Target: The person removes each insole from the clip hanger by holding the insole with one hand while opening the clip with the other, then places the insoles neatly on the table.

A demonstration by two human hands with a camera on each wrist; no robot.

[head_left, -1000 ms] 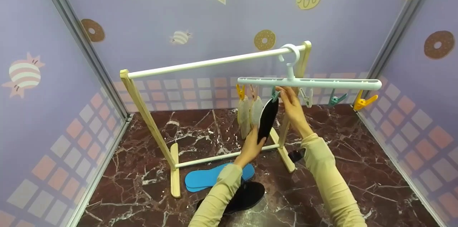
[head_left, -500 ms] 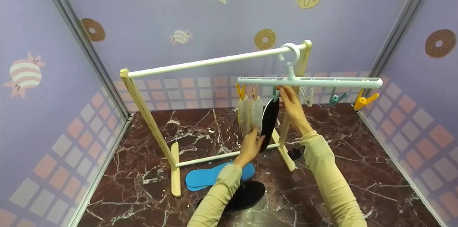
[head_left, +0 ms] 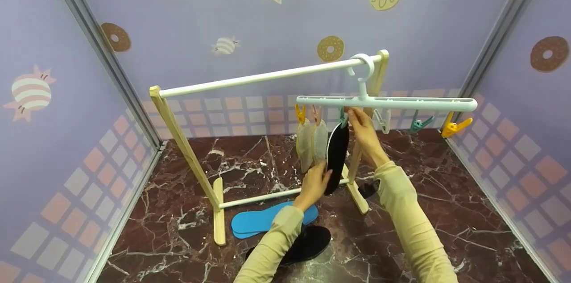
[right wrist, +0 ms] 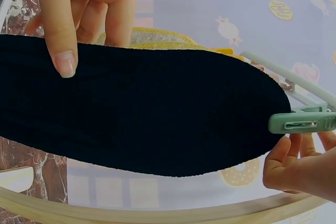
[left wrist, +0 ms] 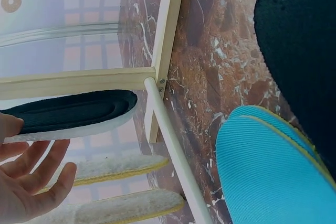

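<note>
A black shoe insole (head_left: pixel 337 158) with a white underside hangs from a green clip (right wrist: pixel 302 123) on the pale hanger (head_left: pixel 415 104). The clip's jaws bite its upper tip. My left hand (head_left: pixel 314 185) holds the insole's edge lower down, the thumb on the black face and the fingers behind, as the right wrist view shows. Up at the clip, my right hand (head_left: pixel 365 133) pinches it, fingertips beside the insole's tip. To the left, two whitish insoles with yellow edging (left wrist: pixel 126 208) hang from a yellow clip (head_left: pixel 300 114) and a pink clip (head_left: pixel 316 114).
The hanger hooks over the white rail of a wooden rack (head_left: pixel 267 77). A white clip (head_left: pixel 382 121), a green one (head_left: pixel 421 122) and a yellow one (head_left: pixel 455 128) dangle at right. Blue insoles (head_left: pixel 254 221) and a black insole (head_left: pixel 312 243) lie on the marbled floor.
The black insole's lower end has swung down and slightly right, and it hangs straighter. My left hand has slid a little lower along its edge. The right hand stays at the clip.
</note>
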